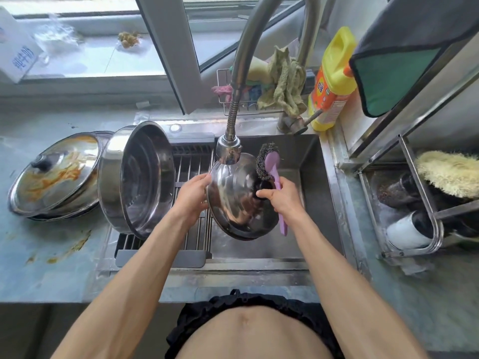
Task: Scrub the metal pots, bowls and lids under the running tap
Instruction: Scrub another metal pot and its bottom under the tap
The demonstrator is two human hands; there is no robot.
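The steel bowl (234, 200) sits tilted over the sink (311, 156), right under the tap head (228, 151), and we see a thin stream of water running onto its shiny inside. Our left hand (193, 196) grips the bowl's left rim, fingers curled over the edge. Our right hand (281, 196) is wrapped around the purple handle of a steel-wool scrubber (269, 165); the wire pad stands at the bowl's far rim, though we cannot tell whether it touches the metal. On the drying rack (190, 174) that spans the left half of the sink, a large steel pot (140, 177) leans on its side, its mouth facing the bowl. Just beside it, on the counter (51, 255) near the sink's left edge, lies a glass lid (55, 174) smeared with orange sauce, resting on another pan. A yellow detergent bottle (333, 81) stands at the back right corner of the sink, next to a wire basket (233, 99) of rags.
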